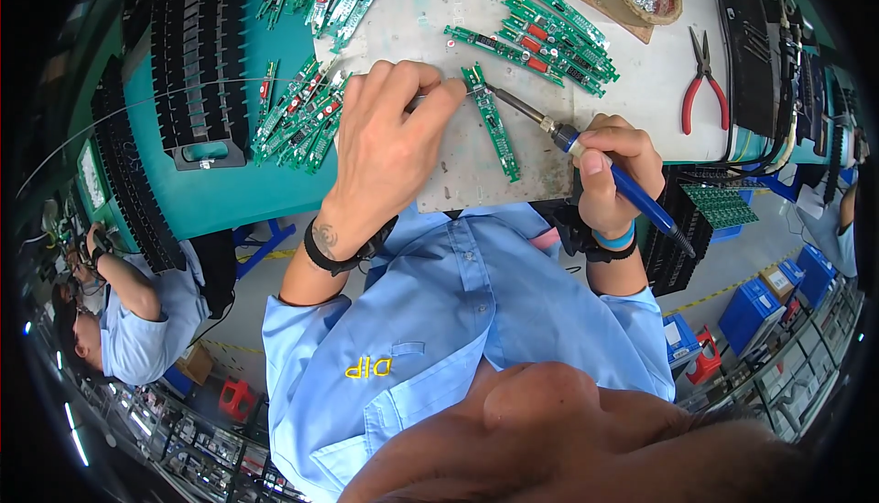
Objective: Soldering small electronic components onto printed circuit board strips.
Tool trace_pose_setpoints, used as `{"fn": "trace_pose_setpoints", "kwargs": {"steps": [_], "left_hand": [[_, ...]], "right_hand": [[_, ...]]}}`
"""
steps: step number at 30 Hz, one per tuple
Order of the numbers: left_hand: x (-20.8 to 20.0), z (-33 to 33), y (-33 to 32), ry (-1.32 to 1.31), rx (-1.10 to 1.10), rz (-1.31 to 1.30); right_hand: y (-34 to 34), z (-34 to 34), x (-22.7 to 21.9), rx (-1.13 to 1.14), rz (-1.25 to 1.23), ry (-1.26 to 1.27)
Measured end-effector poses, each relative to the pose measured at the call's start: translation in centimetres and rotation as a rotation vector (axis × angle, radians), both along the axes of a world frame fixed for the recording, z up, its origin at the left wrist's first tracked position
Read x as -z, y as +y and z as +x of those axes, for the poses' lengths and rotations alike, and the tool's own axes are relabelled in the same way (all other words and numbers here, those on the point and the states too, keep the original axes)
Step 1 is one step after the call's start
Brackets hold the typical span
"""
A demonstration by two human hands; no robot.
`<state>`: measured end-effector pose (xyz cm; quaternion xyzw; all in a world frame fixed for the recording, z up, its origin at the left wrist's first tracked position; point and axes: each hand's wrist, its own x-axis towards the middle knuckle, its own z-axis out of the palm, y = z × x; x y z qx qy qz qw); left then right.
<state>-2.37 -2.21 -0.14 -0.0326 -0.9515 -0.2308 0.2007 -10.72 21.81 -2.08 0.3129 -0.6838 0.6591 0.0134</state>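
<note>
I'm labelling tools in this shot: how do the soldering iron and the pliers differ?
The soldering iron is held in the right grip; the pliers lie on the work surface. The soldering iron is blue-handled; the pliers are red-handled. Both have narrow metal front ends.

A slim green board [495, 129] lies along 11-to-5 o'clock, the blue iron [561, 134] pointing toward 10 at its upper end, thin wire [275, 79] trailing toward 9.
</note>
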Motion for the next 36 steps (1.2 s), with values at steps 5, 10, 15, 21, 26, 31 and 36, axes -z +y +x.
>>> {"fn": "trace_pose_setpoints", "kwargs": {"steps": [5,10,15,21,26,31,36], "left_hand": [[0.0,-0.2,-0.1,0.005,0.009,-0.003],[0.2,-0.3,0.0,0.005,0.015,-0.003],[0.0,-0.3,0.0,-0.002,0.016,-0.008],[-0.3,0.1,-0.1,0.011,0.000,0.031],[0.1,0.4,0.5,-0.002,-0.039,0.196],[-0.2,0.5,1.1,0.006,-0.050,0.225],[-1.9,0.4,3.4,-0.156,-0.070,0.109]], "right_hand": [[0.0,-0.1,0.0,0.006,-0.014,-0.016],[-0.1,-0.1,0.0,0.015,-0.003,0.001],[0.1,-0.1,-0.2,-0.023,0.036,0.024],[0.4,-0.1,0.7,-0.003,-0.103,-0.021],[0.5,-0.5,0.5,0.004,-0.102,0.020],[0.7,-3.4,-0.9,0.228,0.107,0.269],[1.0,-4.2,0.5,0.394,0.187,0.296]]}}
